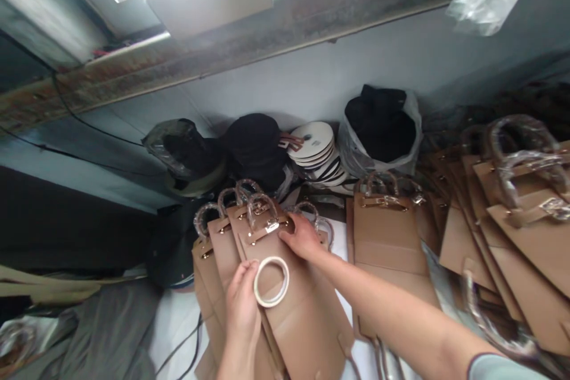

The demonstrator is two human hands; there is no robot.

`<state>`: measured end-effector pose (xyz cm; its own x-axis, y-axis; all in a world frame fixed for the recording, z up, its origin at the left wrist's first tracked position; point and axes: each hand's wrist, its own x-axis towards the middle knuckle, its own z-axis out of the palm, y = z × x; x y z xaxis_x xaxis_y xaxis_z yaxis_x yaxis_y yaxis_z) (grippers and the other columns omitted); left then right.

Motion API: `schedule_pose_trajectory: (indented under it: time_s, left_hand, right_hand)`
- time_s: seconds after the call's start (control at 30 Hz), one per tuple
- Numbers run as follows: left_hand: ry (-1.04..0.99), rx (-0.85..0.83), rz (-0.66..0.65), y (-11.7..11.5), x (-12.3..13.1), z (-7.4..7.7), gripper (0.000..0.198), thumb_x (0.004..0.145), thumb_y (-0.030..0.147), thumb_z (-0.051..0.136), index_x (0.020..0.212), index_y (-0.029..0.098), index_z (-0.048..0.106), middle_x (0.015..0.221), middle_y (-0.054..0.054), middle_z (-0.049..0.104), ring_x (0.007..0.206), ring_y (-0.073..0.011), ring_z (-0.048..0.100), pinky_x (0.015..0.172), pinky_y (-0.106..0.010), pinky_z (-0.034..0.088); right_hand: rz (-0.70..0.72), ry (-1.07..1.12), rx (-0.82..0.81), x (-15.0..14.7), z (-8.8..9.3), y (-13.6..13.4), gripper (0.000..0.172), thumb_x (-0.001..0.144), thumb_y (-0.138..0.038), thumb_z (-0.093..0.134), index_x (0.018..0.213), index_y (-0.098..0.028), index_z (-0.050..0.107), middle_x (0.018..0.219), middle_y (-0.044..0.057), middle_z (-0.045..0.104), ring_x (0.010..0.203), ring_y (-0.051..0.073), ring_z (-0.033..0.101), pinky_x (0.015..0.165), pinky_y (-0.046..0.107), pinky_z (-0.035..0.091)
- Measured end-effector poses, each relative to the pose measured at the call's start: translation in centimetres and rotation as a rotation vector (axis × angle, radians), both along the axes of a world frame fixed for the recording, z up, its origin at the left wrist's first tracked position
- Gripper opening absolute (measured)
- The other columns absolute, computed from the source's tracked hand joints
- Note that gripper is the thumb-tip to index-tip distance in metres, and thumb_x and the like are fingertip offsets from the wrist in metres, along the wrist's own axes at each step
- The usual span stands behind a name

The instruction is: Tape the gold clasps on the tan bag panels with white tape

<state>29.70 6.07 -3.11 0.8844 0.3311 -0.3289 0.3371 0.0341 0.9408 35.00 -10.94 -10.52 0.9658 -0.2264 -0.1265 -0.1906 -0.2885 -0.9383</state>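
My left hand (243,297) grips a roll of cream masking tape (285,291) by its left edge, with the fingers closed on it. The tape hangs over a brown handbag panel (303,320) that lies on a stack of similar pieces. My right hand (303,236) rests at the upper right edge of that panel, thumb on its face beside the metal clasp strap (262,230); the other fingers curl behind the edge, partly hidden. A plastic-wrapped handle (261,209) stands up from the panel's top.
More brown bag panels (387,237) lie to the right, with a larger pile (525,249) beyond. Ribbon spools (314,142), a black roll (253,136) and a plastic bag of black material (378,124) stand along the wall. Grey cloth (107,332) lies at left.
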Motion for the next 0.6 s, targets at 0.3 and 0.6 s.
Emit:
schedule_pose_trajectory:
  time_s: [0.3, 0.6]
  left_hand:
    - [-0.125, 0.227, -0.121, -1.6, -2.7, 3.1, 0.043, 0.072, 0.054, 0.078, 0.095, 0.018, 0.07, 0.09, -0.002, 0.071, 0.092, -0.021, 0.063, 0.085, -0.03, 0.045]
    - [-0.195, 0.165, -0.412, -6.6, -10.2, 11.6, 0.03, 0.084, 0.046, 0.073, 0.095, 0.019, 0.067, 0.091, -0.001, 0.065, 0.09, -0.0169, 0.057, 0.083, -0.024, 0.044]
  right_hand:
    - [0.045, -0.08, 0.451, -2.3, 2.5, -3.5, 0.073, 0.079, -0.038, 0.075, 0.144, -0.017, 0.05, 0.137, 0.011, 0.065, 0.125, 0.026, 0.061, 0.107, 0.038, 0.046]
    - [0.343, -0.009, 1.155, -14.1, 10.1, -11.8, 0.064, 0.077, -0.05, 0.08, 0.13, -0.02, 0.062, 0.122, 0.012, 0.073, 0.109, 0.033, 0.07, 0.102, 0.049, 0.05]
